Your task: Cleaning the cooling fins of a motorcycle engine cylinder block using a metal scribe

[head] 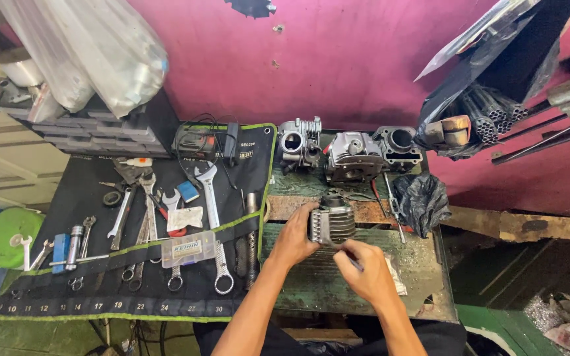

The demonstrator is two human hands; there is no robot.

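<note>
A finned grey metal engine cylinder (332, 221) stands on the worn green workbench (423, 264). My left hand (295, 238) grips its left side and holds it steady. My right hand (363, 269) sits just in front of the cylinder's lower right edge, fingers pinched on a small thin dark tool (354, 264) whose tip is hidden. A scrap of clear plastic (396, 275) lies under my right hand.
A black tool roll (100, 290) with several wrenches (214, 224) covers the left of the bench. Cylinder heads (300, 142) and another cylinder (398, 146) stand at the back by the pink wall. A black bag (423, 201) and screwdrivers (390, 204) lie to the right. Metal tubes (489, 115) hang at the upper right.
</note>
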